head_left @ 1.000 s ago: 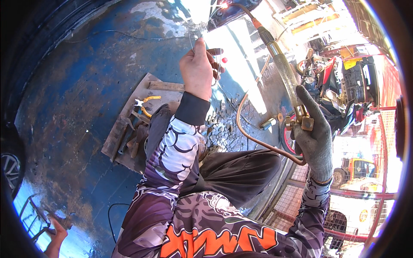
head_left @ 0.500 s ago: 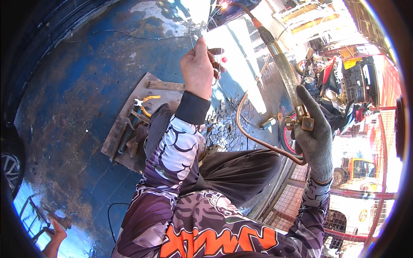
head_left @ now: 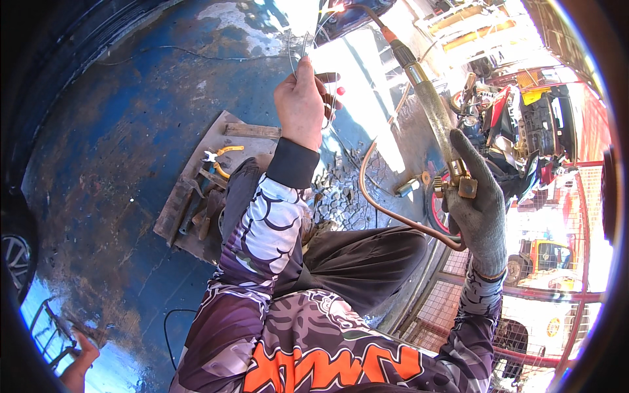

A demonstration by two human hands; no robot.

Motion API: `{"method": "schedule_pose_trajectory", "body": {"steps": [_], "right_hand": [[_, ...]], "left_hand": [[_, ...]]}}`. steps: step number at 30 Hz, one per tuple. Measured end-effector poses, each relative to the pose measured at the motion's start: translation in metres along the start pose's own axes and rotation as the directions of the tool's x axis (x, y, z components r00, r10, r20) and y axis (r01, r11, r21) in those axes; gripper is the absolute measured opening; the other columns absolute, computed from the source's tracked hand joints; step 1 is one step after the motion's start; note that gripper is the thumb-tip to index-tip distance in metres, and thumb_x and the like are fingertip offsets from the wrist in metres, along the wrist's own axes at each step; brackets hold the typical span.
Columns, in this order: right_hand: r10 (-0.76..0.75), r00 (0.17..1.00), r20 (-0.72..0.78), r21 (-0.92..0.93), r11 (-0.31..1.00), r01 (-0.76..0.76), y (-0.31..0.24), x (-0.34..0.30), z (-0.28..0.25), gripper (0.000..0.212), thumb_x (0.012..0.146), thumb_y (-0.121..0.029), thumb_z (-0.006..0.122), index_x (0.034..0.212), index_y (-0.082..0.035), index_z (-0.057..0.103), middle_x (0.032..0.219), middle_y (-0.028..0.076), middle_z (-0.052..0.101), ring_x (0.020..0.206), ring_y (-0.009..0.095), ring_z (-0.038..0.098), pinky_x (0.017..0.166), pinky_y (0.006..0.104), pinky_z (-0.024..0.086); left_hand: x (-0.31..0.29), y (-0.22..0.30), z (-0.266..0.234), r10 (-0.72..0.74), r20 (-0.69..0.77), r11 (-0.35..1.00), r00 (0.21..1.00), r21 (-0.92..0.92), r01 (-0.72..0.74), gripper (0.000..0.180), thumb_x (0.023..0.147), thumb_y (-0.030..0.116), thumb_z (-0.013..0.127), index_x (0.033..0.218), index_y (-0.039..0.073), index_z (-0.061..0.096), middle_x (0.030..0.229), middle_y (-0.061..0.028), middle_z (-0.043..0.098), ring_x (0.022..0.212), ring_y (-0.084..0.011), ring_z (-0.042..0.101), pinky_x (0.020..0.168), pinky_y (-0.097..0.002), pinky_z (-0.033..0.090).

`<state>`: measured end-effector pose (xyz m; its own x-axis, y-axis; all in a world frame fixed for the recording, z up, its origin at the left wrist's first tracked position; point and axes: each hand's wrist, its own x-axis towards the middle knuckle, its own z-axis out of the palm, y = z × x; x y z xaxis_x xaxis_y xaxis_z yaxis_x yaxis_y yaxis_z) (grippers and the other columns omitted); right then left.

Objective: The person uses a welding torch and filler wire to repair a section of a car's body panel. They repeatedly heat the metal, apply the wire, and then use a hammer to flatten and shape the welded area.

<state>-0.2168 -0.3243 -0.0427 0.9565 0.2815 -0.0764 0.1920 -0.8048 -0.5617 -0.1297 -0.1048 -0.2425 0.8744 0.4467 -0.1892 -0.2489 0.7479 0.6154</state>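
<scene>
Brass torch (head_left: 429,108) slants up & left from gloved R hand (head_left: 483,213), grip closed round its valve end; bare L hand (head_left: 299,108), part-curled, pinches thin wire (head_left: 305,44); yellow-handled pliers (head_left: 210,156) on board (head_left: 209,135), lower left of L hand.

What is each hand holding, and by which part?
The left hand holds thin wire, exact part unclear; the gloved right hand holds a torch by its valve end.

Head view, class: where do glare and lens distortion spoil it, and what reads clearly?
Head view, top centre: white glare washes out a strip beside the bare left hand, making the thin silvery wires hard to trace; head view, right: the fisheye bends the red-barred wire-mesh fence; head view, right of centre: the long brass-coloured metal torch reads clearly.
</scene>
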Motion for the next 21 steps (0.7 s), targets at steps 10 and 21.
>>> {"method": "schedule_pose_trajectory", "body": {"steps": [10,21], "right_hand": [[0.005,1.0,0.002,0.005,1.0,-0.005,-0.0009,-0.0009,-0.0005,0.072,0.093,0.008,0.051,0.161,-0.012,0.043,0.09,0.002,0.06,0.065,0.005,0.046,0.055,0.0219,0.039],[0.01,1.0,0.018,0.023,1.0,-0.01,-0.0009,-0.0014,-0.002,0.075,0.087,0.01,0.052,0.16,-0.008,0.044,0.121,0.008,0.056,0.101,0.013,0.048,0.084,0.0277,0.039]], "left_hand": [[0.0003,-0.0005,0.0004,0.006,0.001,1.0,1.0,0.006,-0.006,0.047,0.11,0.035,0.047,0.07,0.011,0.043,0.095,-0.0197,0.077,0.048,-0.0211,0.066,0.035,-0.0306,0.043],[0.0004,-0.0004,0.0005,0.003,-0.001,1.0,1.0,-0.007,-0.003,0.047,0.11,0.035,0.049,0.071,0.01,0.044,0.094,-0.02,0.077,0.048,-0.0213,0.065,0.036,-0.0307,0.043]]}}
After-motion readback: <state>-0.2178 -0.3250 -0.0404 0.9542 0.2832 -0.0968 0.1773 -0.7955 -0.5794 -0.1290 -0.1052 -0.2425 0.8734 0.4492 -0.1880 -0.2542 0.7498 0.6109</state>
